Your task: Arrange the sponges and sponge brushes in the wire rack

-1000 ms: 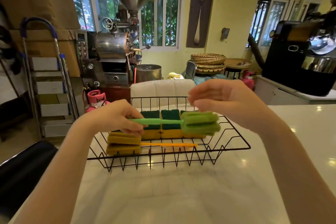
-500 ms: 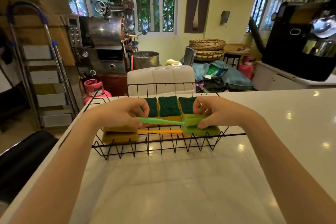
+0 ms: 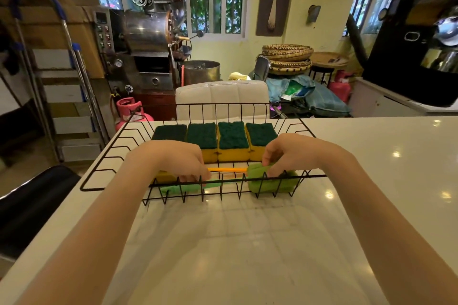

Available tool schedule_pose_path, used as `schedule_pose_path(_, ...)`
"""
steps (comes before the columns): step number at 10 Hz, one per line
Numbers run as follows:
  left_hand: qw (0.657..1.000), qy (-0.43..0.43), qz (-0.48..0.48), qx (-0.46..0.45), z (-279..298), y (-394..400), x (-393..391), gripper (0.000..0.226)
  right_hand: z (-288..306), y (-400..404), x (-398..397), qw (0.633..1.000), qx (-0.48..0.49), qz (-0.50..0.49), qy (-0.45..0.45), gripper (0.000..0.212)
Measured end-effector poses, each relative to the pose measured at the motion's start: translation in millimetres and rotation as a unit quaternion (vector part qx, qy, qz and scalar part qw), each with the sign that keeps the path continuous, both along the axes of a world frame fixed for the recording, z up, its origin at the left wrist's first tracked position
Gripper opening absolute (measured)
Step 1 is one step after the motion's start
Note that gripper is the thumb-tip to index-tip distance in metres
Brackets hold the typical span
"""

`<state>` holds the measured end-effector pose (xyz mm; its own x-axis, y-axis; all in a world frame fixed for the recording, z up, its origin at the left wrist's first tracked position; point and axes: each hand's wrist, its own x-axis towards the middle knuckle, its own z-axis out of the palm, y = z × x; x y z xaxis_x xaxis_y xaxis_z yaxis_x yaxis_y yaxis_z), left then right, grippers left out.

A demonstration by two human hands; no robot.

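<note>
both hands reach down into the wire rack (image 3: pixel 292 129) at frame centre on the white desk (image 3: pixel 371 156), setting the green sponge brush (image 3: pixel 270 184) along the near wall: left hand (image 3: pixel 178 163) pinched on its handle end, right hand (image 3: pixel 290 153) with fingertips gripping the green head. four green-topped sponges (image 3: pixel 215 135) line the far side, with an orange-handled brush (image 3: pixel 226 169) lying between. step looks like final placement; next calls for both hands to let go and lift clear without snagging wires.
</note>
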<state>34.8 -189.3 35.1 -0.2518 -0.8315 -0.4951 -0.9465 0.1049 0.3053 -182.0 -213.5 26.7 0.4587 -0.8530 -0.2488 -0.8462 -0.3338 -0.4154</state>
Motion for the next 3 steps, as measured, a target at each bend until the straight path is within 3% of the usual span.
schedule_pose_path(1,1.0,0.0,0.003,0.008,-2,-3,3,0.038,4,1,-2,1.0,0.007,-0.006,-0.013,0.019)
schedule_pose_path(3,0.999,0.029,-0.015,0.018,3,-1,5,0.03,14,7,-3,0.998,-0.038,-0.03,-0.047,0.014)
